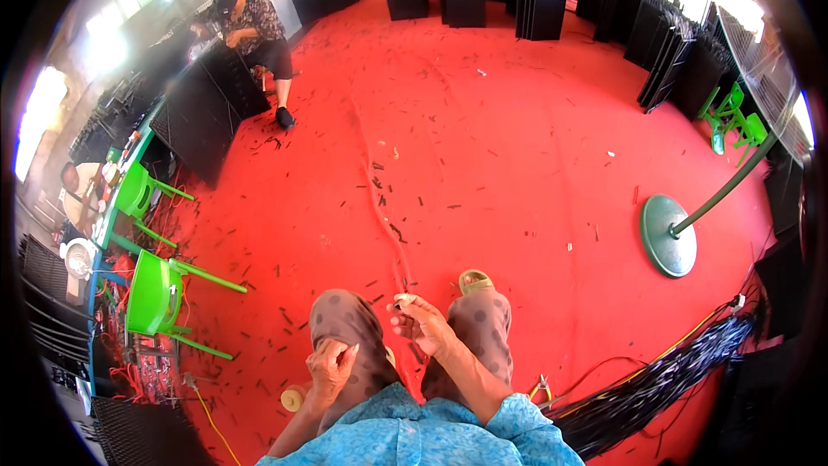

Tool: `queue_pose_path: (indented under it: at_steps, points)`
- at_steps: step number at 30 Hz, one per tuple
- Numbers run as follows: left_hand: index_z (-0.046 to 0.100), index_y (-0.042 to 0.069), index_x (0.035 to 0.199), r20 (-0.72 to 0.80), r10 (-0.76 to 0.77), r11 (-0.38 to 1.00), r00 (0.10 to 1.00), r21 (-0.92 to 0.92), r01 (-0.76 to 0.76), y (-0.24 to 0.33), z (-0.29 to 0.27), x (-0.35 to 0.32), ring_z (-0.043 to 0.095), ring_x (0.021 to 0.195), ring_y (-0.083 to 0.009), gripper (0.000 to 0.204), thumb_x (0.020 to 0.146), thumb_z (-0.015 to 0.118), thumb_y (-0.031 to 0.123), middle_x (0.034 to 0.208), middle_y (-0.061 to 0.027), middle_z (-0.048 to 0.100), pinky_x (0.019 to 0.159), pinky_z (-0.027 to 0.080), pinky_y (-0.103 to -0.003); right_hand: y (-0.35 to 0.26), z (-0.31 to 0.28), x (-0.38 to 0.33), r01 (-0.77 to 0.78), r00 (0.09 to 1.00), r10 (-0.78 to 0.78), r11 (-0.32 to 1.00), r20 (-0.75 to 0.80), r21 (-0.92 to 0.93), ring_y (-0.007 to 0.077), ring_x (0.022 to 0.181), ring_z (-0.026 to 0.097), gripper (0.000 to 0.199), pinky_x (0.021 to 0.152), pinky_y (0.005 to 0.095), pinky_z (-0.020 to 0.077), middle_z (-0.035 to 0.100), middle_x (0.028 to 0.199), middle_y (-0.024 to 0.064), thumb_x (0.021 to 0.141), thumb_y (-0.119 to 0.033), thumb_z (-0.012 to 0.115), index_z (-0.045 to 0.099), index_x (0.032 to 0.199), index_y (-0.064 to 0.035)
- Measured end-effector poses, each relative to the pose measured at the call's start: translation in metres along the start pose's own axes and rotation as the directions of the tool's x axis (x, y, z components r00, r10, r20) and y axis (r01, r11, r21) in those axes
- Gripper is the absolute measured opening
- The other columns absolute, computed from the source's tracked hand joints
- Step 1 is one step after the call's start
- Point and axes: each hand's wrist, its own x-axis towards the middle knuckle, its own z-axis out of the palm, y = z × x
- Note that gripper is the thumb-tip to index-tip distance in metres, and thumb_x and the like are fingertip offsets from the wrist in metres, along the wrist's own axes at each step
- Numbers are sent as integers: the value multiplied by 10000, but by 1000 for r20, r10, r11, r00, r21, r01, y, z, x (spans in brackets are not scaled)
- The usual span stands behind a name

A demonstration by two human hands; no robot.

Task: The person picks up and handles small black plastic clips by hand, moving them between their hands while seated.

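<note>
1. Evidently, the right hand [423, 325] is pinching a small dark piece [398, 305] above the gap between the knees [345, 318]; this fingertip grip is probably giving fine control.
2. The left hand [332, 367] is sitting apart from it, near the left knee, fingers curled in; whether it is holding anything, I cannot tell.
3. The piece is showing too little to tell its long axis or pointing direction.
4. Near right, pliers [541, 387] are lying beside a bundle of black strands [660, 387], presumably for easy reach.

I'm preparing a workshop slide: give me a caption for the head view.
Seated over a red floor littered with dark scraps: left hand by left knee, right hand by right knee.
</note>
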Motion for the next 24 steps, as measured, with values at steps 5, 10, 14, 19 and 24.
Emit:
queue_pose_path:
  at_steps: [5,10,14,19,24]
  points:
    - [482,67,621,18,-24,1000,1000,10,24,5,-7,-3,461,471,-216,181,673,648,118,562,-55,450,408,346,-310,0,3,-2,-19,999,17,999,48,47,116,691,554,117,611,258,479,577,892,41,807,-158,526,535,908,-99]
    - [476,66,617,24,-8,999,1000,32,8,13,-8,-4,460,465,-215,186,676,645,115,565,-55,454,410,348,-307,-3,9,-5,-39,994,31,997,106,72,122,679,549,98,606,261,476,578,886,46,812,-171,523,535,874,-96]
    - [480,52,598,33,-23,998,999,57,21,15,-13,-6,452,447,-210,175,664,641,64,555,-66,465,406,346,-295,-2,13,-3,-70,991,67,997,118,27,123,651,540,133,593,264,470,580,869,50,823,-221,510,536,849,-94]
    - [486,46,597,6,-51,996,999,73,50,20,-26,-15,461,446,-204,169,668,638,72,560,-72,476,407,351,-292,5,17,-1,-93,987,89,995,137,20,131,626,542,235,575,259,473,577,805,45,814,-325,518,526,812,-90]
    - [491,58,619,5,-143,984,990,106,141,23,-35,-29,478,470,-230,166,672,639,111,565,-63,480,416,357,-312,8,17,0,-160,987,159,985,25,65,156,600,503,333,539,272,436,551,745,69,809,-401,495,482,741,-75]
